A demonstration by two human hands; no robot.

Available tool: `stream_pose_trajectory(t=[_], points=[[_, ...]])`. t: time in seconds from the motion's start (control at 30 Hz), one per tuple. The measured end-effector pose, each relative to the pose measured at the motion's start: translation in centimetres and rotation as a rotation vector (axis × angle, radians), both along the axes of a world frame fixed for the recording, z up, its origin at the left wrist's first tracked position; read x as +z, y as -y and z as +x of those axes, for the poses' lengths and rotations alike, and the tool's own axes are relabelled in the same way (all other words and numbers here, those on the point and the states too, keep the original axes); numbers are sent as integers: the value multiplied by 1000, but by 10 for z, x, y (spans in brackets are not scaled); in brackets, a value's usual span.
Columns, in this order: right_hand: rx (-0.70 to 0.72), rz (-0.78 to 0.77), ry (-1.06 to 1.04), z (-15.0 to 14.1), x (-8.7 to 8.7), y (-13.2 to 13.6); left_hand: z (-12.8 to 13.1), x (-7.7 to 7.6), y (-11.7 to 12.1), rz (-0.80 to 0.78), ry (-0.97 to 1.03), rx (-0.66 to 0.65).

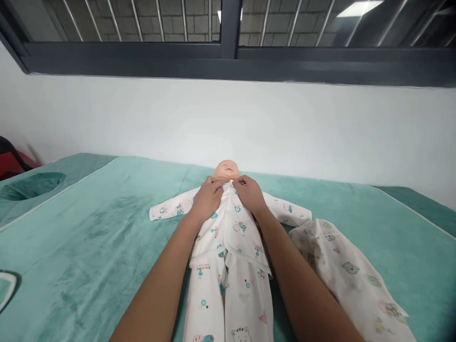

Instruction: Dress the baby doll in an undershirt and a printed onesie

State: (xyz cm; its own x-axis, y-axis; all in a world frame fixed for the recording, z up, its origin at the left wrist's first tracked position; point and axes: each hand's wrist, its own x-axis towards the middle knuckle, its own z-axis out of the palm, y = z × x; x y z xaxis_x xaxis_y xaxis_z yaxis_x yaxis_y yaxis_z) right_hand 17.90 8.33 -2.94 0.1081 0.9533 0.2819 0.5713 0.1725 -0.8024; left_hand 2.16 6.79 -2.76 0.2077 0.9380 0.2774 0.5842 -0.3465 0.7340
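A baby doll [227, 169] lies on its back on a teal bed cover [107, 223], head toward the wall. It wears a white printed suit [231, 256] with sleeves spread to both sides. My left hand [207, 197] and my right hand [249, 192] rest on the doll's chest just below its chin. The fingers of both hands are curled and pinch the suit's collar edges, which meet between them.
A second white printed garment [351, 273] lies crumpled on the cover right of the doll. A white wall and a dark window frame [228, 59] stand behind the bed. A red and black object [10, 161] sits at the far left edge.
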Motion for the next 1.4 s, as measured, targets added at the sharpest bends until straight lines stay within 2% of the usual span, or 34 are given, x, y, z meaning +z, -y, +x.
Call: stream_pose_trajectory(t=[0.27,0.6,0.83,0.93,1.03,1.17,1.3,1.4], points=[[39,179,-11,-3,-6,3,0,6,-2,-48,-55,-61],[-30,130,18,-7,-7,2,3,3,-13,-104,11,10],[-127,92,-133,-6,-3,11,3,7,-1,-17,78,44],[-175,89,-215,-5,0,21,1,5,8,59,145,14],[-220,116,-256,-5,3,32,-3,4,20,66,197,-33],[-244,83,-199,-5,4,44,-6,5,33,74,197,-43],[-278,84,-140,-7,5,51,-7,7,36,67,194,-66],[-202,116,-73,-11,11,59,-8,6,35,46,206,-75]])
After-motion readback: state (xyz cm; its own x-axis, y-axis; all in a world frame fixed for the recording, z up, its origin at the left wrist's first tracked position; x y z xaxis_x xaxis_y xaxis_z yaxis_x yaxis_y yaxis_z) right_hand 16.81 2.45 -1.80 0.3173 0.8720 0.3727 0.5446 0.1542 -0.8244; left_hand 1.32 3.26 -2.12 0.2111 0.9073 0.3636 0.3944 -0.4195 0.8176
